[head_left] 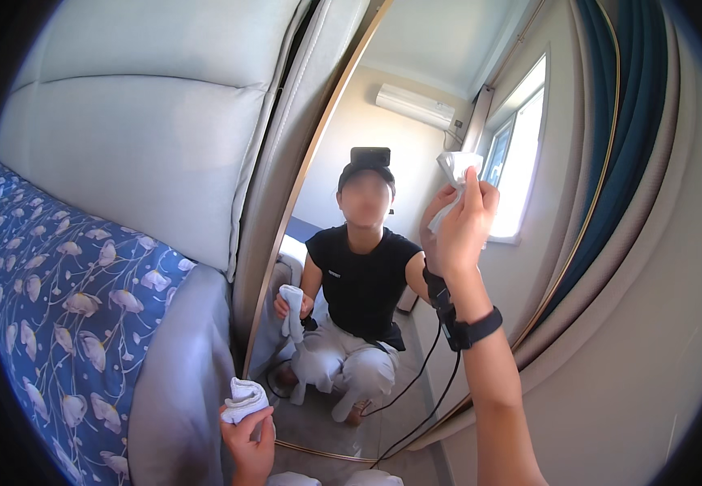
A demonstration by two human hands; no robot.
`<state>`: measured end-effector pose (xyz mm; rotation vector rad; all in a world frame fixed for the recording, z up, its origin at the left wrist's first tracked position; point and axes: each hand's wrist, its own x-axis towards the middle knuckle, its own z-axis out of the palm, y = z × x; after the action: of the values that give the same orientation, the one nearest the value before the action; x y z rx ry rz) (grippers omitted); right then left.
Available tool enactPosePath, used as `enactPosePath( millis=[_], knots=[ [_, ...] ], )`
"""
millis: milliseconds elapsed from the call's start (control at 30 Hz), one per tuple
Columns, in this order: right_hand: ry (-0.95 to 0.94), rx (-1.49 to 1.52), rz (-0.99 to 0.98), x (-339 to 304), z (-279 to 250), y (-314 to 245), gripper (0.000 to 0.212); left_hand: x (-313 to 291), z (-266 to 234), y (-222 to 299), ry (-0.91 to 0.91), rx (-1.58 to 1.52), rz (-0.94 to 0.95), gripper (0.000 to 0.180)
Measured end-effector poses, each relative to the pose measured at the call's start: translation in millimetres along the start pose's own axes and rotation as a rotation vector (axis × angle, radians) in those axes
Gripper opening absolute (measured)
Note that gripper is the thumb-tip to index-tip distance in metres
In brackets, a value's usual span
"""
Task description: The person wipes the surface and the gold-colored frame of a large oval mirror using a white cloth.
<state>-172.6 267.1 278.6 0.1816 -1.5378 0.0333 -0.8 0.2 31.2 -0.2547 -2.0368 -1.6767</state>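
A tall mirror with a thin gold-coloured frame leans in front of me. My right hand is raised at its upper right part, fingers closed on a crumpled thin white wipe. The wipe is at the glass, its reflection meeting it. Low at the mirror's left foot, my left hand grips a folded white cloth between thumb and fingers. That cloth is apart from the glass, and its reflection shows it hanging down from the hand. A black band with a cable is on my right wrist.
Left stands a bed with a padded grey headboard and blue flowered bedding. Blue and beige curtains hang at the right beside a pale wall. A black cable runs down near the mirror's base. Reflected are a window and an air conditioner.
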Motion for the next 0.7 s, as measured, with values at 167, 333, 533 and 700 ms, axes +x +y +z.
enactPosePath(
  millis=[167,333,533,700],
  knots=[
    [-0.036,0.035,-0.096,-12.0,22.3,-31.5,0.036,-3.6,6.3,-16.7,0.074,0.014,0.050,0.017],
    [-0.153,0.063,-0.292,-31.8,22.1,-47.7,0.038,-1.0,11.3,-20.9,0.124,0.053,0.039,0.022],
    [-0.334,0.223,-0.326,-71.0,16.9,-62.1,0.053,-3.9,6.1,-27.9,0.121,0.084,0.026,0.021],
    [-0.469,0.268,-0.385,-108.6,0.0,-75.7,0.049,-6.1,5.0,-28.1,0.109,0.087,0.054,0.021]
  ],
)
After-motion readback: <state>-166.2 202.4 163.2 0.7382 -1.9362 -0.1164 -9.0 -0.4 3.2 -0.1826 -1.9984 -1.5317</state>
